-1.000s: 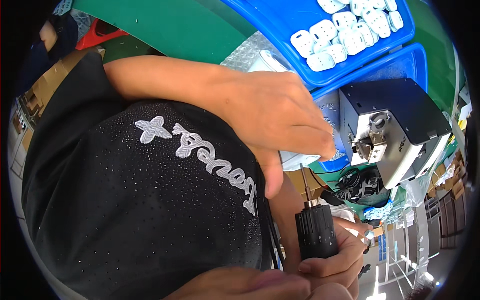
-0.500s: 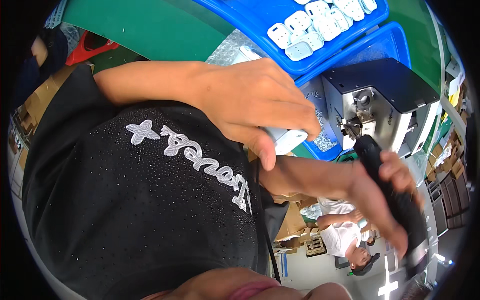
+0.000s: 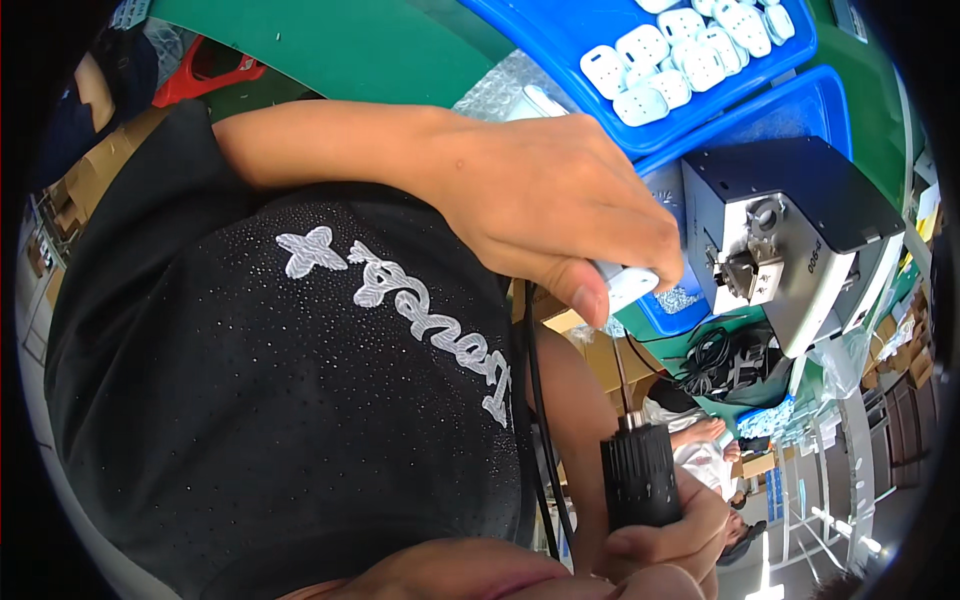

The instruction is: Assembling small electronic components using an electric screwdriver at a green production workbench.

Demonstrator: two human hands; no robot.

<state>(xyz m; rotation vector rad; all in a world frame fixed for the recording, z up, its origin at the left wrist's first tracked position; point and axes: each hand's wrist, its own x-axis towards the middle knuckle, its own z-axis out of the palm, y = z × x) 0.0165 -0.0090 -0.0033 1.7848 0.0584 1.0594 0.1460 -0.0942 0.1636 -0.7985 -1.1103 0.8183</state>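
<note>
My left hand [image 3: 570,210] is closed around a small white plastic housing [image 3: 632,288], thumb on the near side; the fingers cover most of it. A black electric screwdriver [image 3: 640,470] is gripped in my right hand [image 3: 680,530], lower in the view. Its long thin bit points up at the exposed end of the housing. Whether the tip touches it I cannot tell. Beyond my hands stands a screw feeder [image 3: 760,250] with a black top and a metal front. Another white piece [image 3: 540,102] lies partly hidden behind my left wrist.
A blue tray [image 3: 560,60] with several white housings lies on the green table [image 3: 330,40]. A second blue bin [image 3: 835,110] sits beside it, with loose screws [image 3: 678,298] near the feeder. Coiled black cables [image 3: 710,360] lie below the feeder. Other people are at both sides.
My right hand has brought the screwdriver from the feeder's front down and left, so its bit points at the housing. The left hand still holds the housing and appears slightly further right.
</note>
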